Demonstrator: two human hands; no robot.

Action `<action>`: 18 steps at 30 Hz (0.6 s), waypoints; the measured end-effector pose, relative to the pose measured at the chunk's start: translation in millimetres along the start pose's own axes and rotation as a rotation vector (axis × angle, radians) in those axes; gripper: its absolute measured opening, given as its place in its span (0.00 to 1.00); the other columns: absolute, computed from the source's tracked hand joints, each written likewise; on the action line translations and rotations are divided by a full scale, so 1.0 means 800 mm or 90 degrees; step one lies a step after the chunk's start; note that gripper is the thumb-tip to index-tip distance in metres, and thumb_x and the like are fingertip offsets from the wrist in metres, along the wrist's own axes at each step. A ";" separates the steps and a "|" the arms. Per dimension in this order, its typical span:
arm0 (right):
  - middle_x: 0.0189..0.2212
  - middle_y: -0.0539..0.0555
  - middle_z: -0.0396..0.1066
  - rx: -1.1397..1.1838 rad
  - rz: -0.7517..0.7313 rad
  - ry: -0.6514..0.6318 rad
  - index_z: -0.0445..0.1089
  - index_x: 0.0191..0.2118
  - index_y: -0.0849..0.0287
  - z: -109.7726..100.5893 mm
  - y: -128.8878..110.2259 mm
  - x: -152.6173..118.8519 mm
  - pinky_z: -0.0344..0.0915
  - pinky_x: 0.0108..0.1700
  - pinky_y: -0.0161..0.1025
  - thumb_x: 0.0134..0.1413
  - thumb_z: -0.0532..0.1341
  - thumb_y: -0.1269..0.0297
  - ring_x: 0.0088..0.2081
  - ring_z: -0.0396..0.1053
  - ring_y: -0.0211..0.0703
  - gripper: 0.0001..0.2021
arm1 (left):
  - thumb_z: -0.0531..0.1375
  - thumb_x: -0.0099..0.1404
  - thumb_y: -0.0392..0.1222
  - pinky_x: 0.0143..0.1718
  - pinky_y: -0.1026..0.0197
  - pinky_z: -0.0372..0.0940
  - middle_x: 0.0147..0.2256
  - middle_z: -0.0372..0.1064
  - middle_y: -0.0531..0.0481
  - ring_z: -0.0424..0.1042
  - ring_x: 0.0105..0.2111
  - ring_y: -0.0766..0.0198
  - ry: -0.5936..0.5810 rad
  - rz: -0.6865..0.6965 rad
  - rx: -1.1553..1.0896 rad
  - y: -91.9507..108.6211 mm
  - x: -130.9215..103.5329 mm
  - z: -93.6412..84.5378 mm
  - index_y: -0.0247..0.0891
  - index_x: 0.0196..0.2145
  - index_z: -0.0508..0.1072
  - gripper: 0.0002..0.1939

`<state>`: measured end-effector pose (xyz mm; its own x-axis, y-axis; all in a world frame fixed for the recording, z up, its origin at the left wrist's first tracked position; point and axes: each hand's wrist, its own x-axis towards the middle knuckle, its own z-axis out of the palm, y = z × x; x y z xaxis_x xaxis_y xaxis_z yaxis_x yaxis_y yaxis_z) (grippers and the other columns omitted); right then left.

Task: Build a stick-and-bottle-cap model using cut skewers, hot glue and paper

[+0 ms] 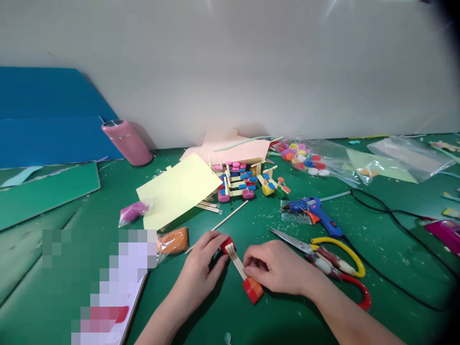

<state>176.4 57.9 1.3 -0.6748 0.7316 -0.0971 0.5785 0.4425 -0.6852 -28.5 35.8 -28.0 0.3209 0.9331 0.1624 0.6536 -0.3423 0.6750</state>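
Between my hands lies a small model of wooden sticks (236, 261) set side by side, with a red end piece (227, 245) at the far end and a red-and-orange end piece (253, 289) at the near end. My left hand (204, 263) pinches the far red piece between thumb and fingers. From the other side, my right hand (275, 267) has curled fingers and its thumb closed at the sticks, just above the near piece; its fingertips are partly hidden. A single thin stick (230, 218) rests on the green table behind my left hand.
Scissors (316, 251) and a blue glue gun (316, 211) with a black cord lie right. Several small stick models (237, 184) stand behind, beside yellow paper (179, 189). An orange packet (173, 240), a pink bottle (127, 142) and a phone-like device (134, 299) are left.
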 end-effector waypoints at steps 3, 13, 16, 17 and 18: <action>0.21 0.45 0.69 0.003 0.002 0.003 0.66 0.27 0.57 0.006 -0.001 0.000 0.53 0.25 0.28 0.51 0.58 0.66 0.23 0.64 0.32 0.04 | 0.51 0.62 0.33 0.45 0.60 0.64 0.43 0.63 0.42 0.66 0.44 0.60 0.014 0.014 -0.013 0.002 0.002 0.005 0.36 0.46 0.66 0.14; 0.22 0.44 0.67 0.050 -0.023 -0.026 0.66 0.28 0.57 0.014 0.000 0.003 0.52 0.25 0.26 0.50 0.56 0.69 0.23 0.62 0.30 0.04 | 0.53 0.61 0.32 0.45 0.58 0.65 0.43 0.66 0.40 0.67 0.44 0.60 0.045 0.050 -0.001 0.000 -0.002 0.012 0.35 0.46 0.65 0.14; 0.22 0.45 0.68 0.060 -0.024 -0.027 0.66 0.29 0.57 0.017 0.002 0.003 0.54 0.26 0.26 0.51 0.55 0.69 0.23 0.63 0.30 0.04 | 0.53 0.61 0.32 0.46 0.57 0.65 0.44 0.67 0.40 0.67 0.45 0.59 0.057 0.059 0.020 -0.001 -0.004 0.014 0.35 0.47 0.64 0.15; 0.23 0.45 0.68 0.061 -0.023 -0.026 0.67 0.29 0.56 0.018 0.002 0.003 0.54 0.26 0.26 0.51 0.55 0.69 0.23 0.63 0.31 0.04 | 0.53 0.61 0.32 0.46 0.57 0.65 0.44 0.68 0.40 0.67 0.46 0.58 0.061 0.060 0.026 -0.002 -0.004 0.014 0.35 0.48 0.64 0.16; 0.23 0.45 0.68 0.064 -0.022 -0.025 0.67 0.30 0.56 0.019 0.002 0.003 0.54 0.26 0.26 0.52 0.55 0.69 0.23 0.63 0.31 0.05 | 0.53 0.61 0.33 0.46 0.57 0.65 0.45 0.68 0.40 0.67 0.46 0.58 0.064 0.059 0.032 -0.002 -0.004 0.015 0.35 0.48 0.64 0.16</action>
<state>169.0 53.0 -11.0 -0.7122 0.6950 -0.0986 0.5068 0.4119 -0.7573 -22.7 32.1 -38.3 0.3121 0.9030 0.2954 0.6589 -0.4297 0.6174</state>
